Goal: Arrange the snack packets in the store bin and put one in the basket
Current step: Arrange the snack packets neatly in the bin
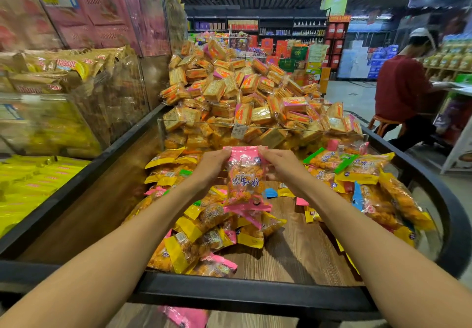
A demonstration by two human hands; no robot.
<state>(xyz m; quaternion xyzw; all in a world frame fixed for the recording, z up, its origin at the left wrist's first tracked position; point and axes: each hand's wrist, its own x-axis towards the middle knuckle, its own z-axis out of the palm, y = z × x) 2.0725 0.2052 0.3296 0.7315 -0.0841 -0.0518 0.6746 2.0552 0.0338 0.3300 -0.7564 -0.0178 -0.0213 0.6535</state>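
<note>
Your left hand (213, 165) and right hand (282, 165) each pinch a top corner of the pink-sealed clear packet of orange snacks (244, 178), so it hangs upright above the loose packets on the black-rimmed wooden bin surface (301, 248), label readable for sorting; no basket shows.

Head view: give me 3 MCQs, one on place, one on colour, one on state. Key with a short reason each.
1. Where is the held snack packet?
A. Lifted above the loose packets in the bin
B. In a basket
C. On the floor

2. What colour are the held packet's sealed ends?
A. Green
B. Pink
C. Blue

3. How is the packet held?
A. Left hand only
B. Flat on an open palm
C. Both hands pinch its top edge

Key:
1 A: it hangs over the wooden bin floor, and no basket shows.
2 B: top and bottom seals are pink.
3 C: left hand and right hand each grip a top corner with their fingers.
</note>
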